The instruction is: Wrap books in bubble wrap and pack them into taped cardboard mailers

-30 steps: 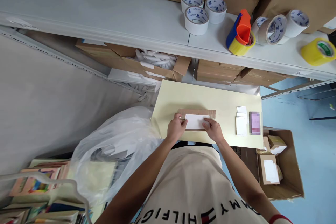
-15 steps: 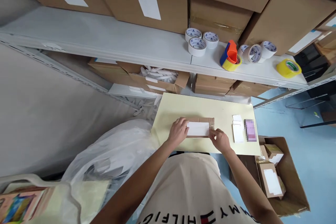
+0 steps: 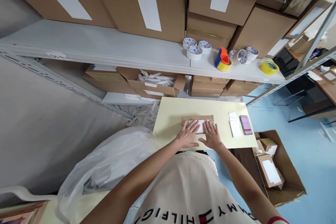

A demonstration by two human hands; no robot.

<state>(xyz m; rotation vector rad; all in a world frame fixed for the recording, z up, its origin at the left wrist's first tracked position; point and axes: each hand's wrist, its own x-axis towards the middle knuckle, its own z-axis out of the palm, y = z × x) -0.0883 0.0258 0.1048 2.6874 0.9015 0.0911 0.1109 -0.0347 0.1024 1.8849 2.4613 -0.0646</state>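
Observation:
A small brown cardboard box (image 3: 197, 117) lies on the pale yellow table (image 3: 168, 112), with a white label (image 3: 201, 126) on its top face. Flat on the label's left part rests my left hand (image 3: 188, 133), its fingers spread. My right hand (image 3: 211, 135) presses flat on the label's right end, fingers also apart. Between them the middle of the label shows; the rest is covered by my fingers. To the right of the box, several white labels (image 3: 235, 126) lie beside a purple pack (image 3: 246, 125), which is blurred out.
Above the table, a grey shelf (image 3: 118, 45) carries large cartons, tape rolls (image 3: 194, 52) and an orange-and-blue tape dispenser (image 3: 223, 58). An open carton (image 3: 288, 168) with boxes stands on the floor at right. A clear plastic bag (image 3: 105, 161) bulges at left.
Both hands have gone from gripping the label's edges to lying flat on it with fingers spread. The camera view has tilted upward slightly.

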